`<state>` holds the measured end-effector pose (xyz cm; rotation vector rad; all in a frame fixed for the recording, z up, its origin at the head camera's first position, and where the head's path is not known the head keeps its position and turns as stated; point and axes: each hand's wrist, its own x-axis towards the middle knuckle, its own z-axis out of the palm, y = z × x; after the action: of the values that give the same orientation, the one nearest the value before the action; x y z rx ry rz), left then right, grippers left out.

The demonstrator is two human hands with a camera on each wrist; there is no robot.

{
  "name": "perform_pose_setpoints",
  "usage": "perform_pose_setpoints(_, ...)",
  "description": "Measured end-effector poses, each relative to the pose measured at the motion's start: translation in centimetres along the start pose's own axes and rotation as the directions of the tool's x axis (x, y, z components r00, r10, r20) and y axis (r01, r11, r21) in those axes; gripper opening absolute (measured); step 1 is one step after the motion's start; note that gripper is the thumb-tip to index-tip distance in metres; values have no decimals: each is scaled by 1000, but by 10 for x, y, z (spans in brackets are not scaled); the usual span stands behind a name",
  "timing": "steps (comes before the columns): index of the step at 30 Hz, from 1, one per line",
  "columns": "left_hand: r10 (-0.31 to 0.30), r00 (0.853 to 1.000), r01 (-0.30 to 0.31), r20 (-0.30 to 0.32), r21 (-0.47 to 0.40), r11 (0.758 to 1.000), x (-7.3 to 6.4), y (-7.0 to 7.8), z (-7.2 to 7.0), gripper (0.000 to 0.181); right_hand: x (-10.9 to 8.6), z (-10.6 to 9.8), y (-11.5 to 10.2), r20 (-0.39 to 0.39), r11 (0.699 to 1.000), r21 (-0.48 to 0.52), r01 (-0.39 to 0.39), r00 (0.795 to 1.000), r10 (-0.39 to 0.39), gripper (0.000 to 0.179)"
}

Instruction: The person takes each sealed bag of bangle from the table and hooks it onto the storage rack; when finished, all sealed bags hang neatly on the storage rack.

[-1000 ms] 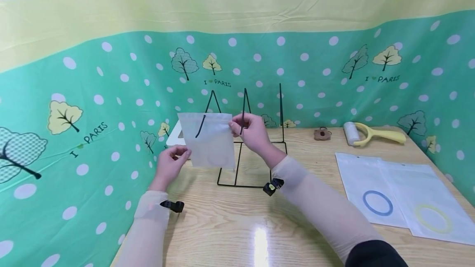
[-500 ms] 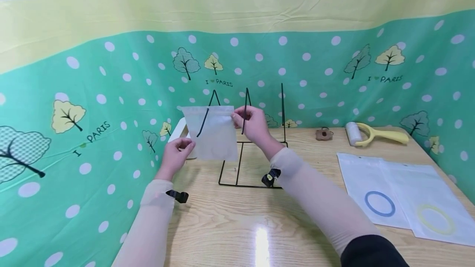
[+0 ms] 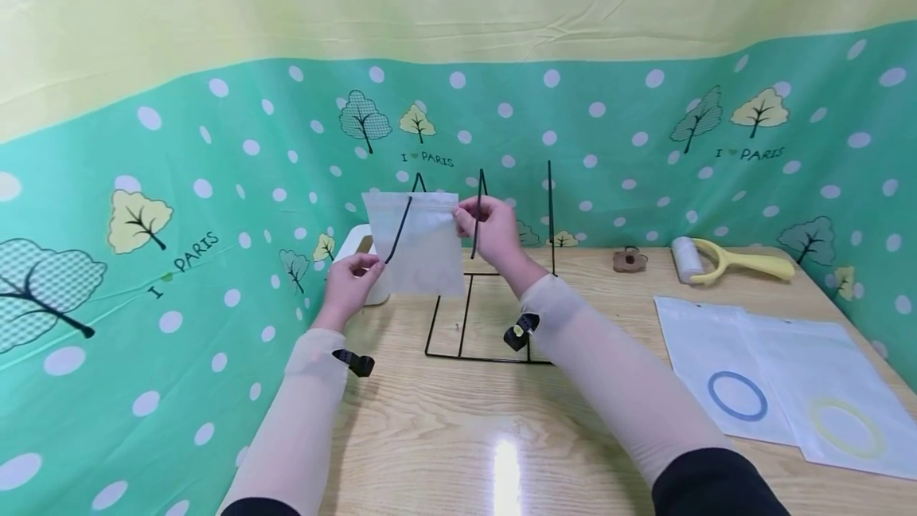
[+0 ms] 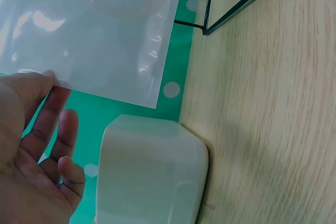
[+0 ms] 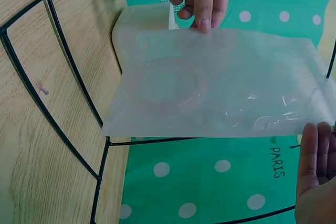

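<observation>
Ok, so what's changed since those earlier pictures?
The white bag has moved up relative to the wire rack, raised by the left hand and right hand. Both keep pinching it. The wire rack, yellow roller and two bags at right haven't moved.

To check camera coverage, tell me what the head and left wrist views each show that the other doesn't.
Only the head view shows the right grip, yellow-handled roller and blue ring. Only the left wrist view clearly shows the pale ring in the held pouch. Both show that pouch, the left grip, black wire rack and white container.
</observation>
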<state>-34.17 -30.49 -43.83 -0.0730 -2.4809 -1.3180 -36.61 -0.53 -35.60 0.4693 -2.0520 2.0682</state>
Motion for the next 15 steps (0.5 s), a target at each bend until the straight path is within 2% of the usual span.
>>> perform_pose_setpoints(7,-21,1000,21,-8,0,1000,8,1,5,23,4,-1,2,0,1000,-7,0,1000,0,15)
perform_pose_setpoints(15,-32,999,32,-3,38,999,8,4,7,20,3,-4,1,6,999,-43,1,1000,-1,17)
